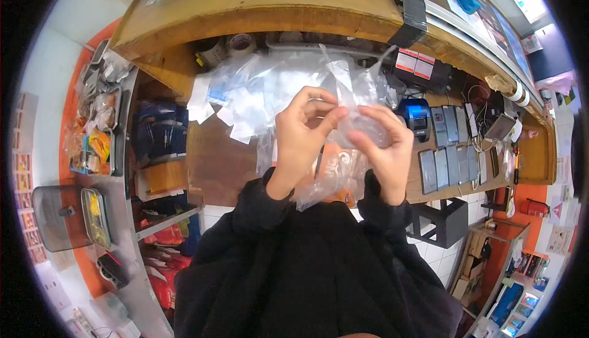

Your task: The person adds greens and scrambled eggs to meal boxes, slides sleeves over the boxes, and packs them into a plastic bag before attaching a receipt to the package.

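Note:
In front of my chest, both hands grip a clear plastic bag point(313, 195). My left hand point(299, 132) pinches its upper part between thumb and curled fingers. Across from it, my right hand point(389, 144) has thumb and fingers closed on the same plastic at its right side. Orange print with white letters point(331, 165) shows below the hands; I cannot tell whether it is on this bag or on something inside or under it. Behind the hands lies a heap of clear plastic bags point(285, 80), with white paper slips point(245, 114) at its left.
A wooden shelf point(264, 15) overhangs the table's back. Right of the hands are a blue-and-black device point(415, 117) and several phones point(448, 166) with cables. A black stool point(438, 221) stands below the table's right side. Tape rolls point(240, 44) sit under the shelf.

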A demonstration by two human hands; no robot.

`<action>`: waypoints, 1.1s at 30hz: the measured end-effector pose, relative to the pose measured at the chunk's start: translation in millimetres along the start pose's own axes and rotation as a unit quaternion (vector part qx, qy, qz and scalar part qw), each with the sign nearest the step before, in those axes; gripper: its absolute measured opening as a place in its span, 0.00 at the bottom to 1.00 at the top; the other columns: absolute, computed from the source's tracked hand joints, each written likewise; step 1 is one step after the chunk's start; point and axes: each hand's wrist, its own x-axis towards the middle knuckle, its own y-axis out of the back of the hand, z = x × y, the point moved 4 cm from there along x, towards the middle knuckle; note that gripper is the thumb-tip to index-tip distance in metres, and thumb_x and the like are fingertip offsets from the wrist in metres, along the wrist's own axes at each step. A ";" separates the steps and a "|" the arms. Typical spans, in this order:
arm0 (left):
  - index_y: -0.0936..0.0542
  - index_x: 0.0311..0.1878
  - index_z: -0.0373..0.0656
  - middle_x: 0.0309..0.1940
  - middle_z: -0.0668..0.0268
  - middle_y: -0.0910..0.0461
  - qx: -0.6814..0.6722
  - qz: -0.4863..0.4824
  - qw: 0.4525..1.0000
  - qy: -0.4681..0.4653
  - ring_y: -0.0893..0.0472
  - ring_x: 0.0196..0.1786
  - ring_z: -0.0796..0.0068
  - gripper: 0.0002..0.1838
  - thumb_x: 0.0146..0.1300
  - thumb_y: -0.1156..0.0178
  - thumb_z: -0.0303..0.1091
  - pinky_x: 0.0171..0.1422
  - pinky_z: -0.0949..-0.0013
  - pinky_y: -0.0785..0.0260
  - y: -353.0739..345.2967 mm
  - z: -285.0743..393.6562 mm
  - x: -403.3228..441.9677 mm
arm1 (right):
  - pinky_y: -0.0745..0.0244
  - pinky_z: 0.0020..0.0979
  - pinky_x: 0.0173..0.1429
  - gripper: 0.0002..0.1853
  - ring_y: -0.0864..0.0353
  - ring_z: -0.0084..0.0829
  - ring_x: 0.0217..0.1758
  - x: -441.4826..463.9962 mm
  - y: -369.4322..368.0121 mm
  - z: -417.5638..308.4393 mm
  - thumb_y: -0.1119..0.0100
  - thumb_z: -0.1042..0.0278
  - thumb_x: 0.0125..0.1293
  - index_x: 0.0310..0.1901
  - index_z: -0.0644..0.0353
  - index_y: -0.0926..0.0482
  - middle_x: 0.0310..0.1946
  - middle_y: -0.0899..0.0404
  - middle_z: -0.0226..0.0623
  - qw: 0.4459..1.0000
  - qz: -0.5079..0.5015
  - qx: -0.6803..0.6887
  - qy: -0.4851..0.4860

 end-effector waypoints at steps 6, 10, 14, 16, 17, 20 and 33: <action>0.29 0.40 0.36 0.28 0.62 0.21 -0.011 0.017 0.999 -0.035 0.22 0.32 0.80 0.09 0.57 0.43 0.25 0.34 0.76 0.27 2.7 8.9 -20.5 | 0.31 0.24 0.40 0.08 0.23 0.26 0.35 -11.6 -4.0 1.9 0.34 0.76 0.45 0.28 0.67 0.20 0.28 0.22 0.40 0.999 0.031 -0.008 -0.035; 0.30 0.40 0.35 0.29 0.62 0.21 0.019 0.027 0.998 -0.059 0.22 0.33 0.79 0.08 0.59 0.45 0.26 0.34 0.76 0.27 6.4 13.6 -27.9 | 0.34 0.22 0.40 0.06 0.26 0.24 0.33 -16.6 -2.7 1.4 0.34 0.76 0.45 0.25 0.67 0.22 0.27 0.23 0.37 0.998 0.000 0.043 -0.046; 0.29 0.40 0.34 0.29 0.63 0.21 -0.013 0.034 0.998 -0.047 0.22 0.34 0.78 0.08 0.59 0.45 0.26 0.34 0.76 0.27 9.2 11.6 -32.2 | 0.36 0.21 0.41 0.07 0.29 0.20 0.33 -26.3 0.9 6.6 0.34 0.77 0.46 0.24 0.66 0.24 0.26 0.25 0.31 0.986 0.029 0.135 -0.094; 0.29 0.40 0.34 0.30 0.63 0.21 -0.034 0.028 0.998 -0.035 0.22 0.34 0.78 0.08 0.59 0.45 0.27 0.35 0.76 0.27 11.3 10.4 -32.4 | 0.37 0.20 0.41 0.07 0.30 0.19 0.33 -29.7 5.8 5.7 0.35 0.77 0.47 0.25 0.65 0.25 0.27 0.26 0.28 0.977 0.055 0.171 -0.119; 0.29 0.40 0.34 0.30 0.63 0.21 -0.045 0.026 0.998 -0.029 0.22 0.35 0.78 0.08 0.59 0.45 0.27 0.36 0.76 0.27 12.4 9.8 -32.1 | 0.38 0.19 0.41 0.07 0.31 0.18 0.35 -31.2 7.8 9.9 0.36 0.76 0.49 0.26 0.63 0.26 0.28 0.27 0.27 0.971 0.070 0.198 -0.113; 0.28 0.42 0.35 0.33 0.62 0.21 -0.015 0.005 0.999 -0.040 0.21 0.37 0.78 0.10 0.59 0.45 0.28 0.40 0.74 0.29 12.6 8.0 -32.5 | 0.39 0.18 0.40 0.07 0.33 0.16 0.34 -34.3 11.1 13.5 0.37 0.75 0.50 0.26 0.61 0.27 0.28 0.28 0.26 0.958 0.106 0.225 -0.146; 0.33 0.54 0.42 0.33 0.53 0.23 0.406 -0.151 0.898 -0.080 0.23 0.35 0.54 0.32 0.42 0.35 0.37 0.41 0.61 0.31 15.2 -27.6 -63.5 | 0.26 0.26 0.42 0.21 0.23 0.30 0.37 -33.9 104.1 24.4 0.55 0.86 0.49 0.48 0.65 0.32 0.37 0.25 0.40 0.942 0.164 0.293 0.027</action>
